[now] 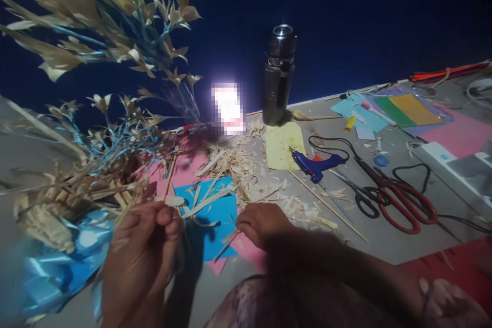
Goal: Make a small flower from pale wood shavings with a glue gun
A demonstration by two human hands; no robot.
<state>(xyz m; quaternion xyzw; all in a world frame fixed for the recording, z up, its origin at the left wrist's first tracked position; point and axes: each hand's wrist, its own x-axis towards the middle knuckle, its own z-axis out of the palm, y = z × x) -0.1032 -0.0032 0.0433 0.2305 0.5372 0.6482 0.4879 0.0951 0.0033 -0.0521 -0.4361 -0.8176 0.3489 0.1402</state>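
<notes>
My left hand (144, 246) is closed in a pinch at the lower left, on a thin stick (171, 174) that rises from its fingers. A pale piece of dried husk (175, 201) shows at those fingertips. To the right, my right hand (265, 223) rests low over the scraps with fingers pressed together; what they hold is hidden. A thin strip (226, 244) runs up to its fingertips over blue paper (219, 197). Left of my left hand lie a bundle of dried husks (49, 212) and shiny blue wrapping (69, 261).
Husk-flower branches (126, 15) hang over the upper left. A dark flask (279, 77) stands behind a blue glue gun (317, 164) on yellow paper (282, 138). Red-handled scissors (407, 205), a wooden skewer (330, 207) and a power strip (453, 169) lie to the right. Husk shavings (246, 179) litter the middle.
</notes>
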